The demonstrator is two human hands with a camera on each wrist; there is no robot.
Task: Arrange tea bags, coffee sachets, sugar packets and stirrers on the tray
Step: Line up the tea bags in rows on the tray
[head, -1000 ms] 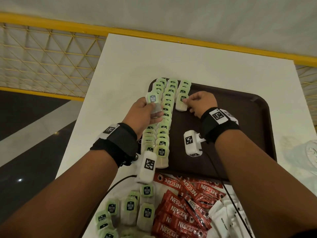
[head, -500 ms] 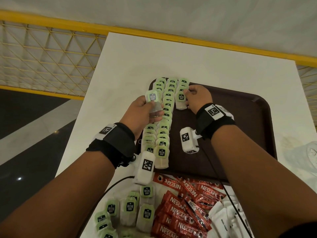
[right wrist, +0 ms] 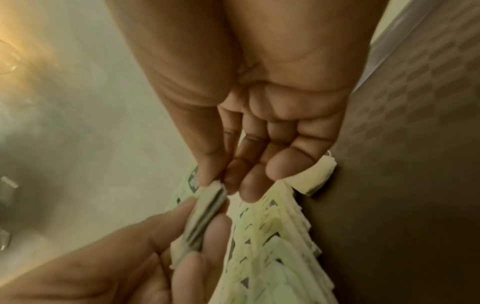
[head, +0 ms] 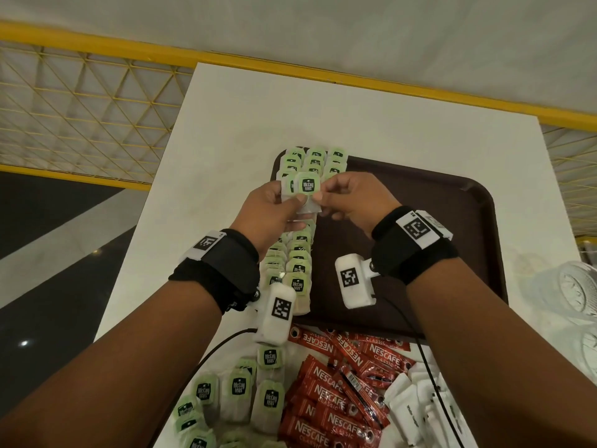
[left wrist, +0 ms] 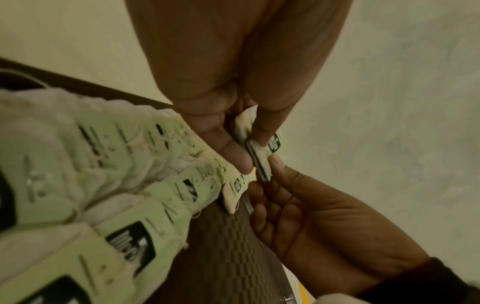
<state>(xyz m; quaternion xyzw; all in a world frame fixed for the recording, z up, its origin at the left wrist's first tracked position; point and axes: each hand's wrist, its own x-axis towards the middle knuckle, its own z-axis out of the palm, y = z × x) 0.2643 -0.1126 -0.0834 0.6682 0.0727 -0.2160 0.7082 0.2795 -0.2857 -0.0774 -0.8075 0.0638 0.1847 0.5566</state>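
My left hand (head: 289, 203) holds a small stack of green-labelled tea bags (head: 307, 185) upright above the far left of the dark brown tray (head: 452, 221). My right hand (head: 323, 197) meets it from the right, and its thumb and forefinger pinch the stack's front bag. The left wrist view shows the stack (left wrist: 259, 160) edge-on between both hands. In the right wrist view the right fingertips (right wrist: 207, 181) nip the stack's top edge (right wrist: 205, 207). Overlapping rows of tea bags (head: 298, 266) line the tray's left side.
On the white table (head: 355, 124) near me lie loose tea bags (head: 239, 388), red Nescafe sachets (head: 336, 392) and white sugar packets (head: 416, 405). Clear crumpled plastic (head: 571, 289) sits at the right edge. A yellow railing (head: 97, 46) runs beyond the table.
My right hand has left the tea bag it set in the third row and moved left to the stack. The left hand has shifted the stack a little to the right.
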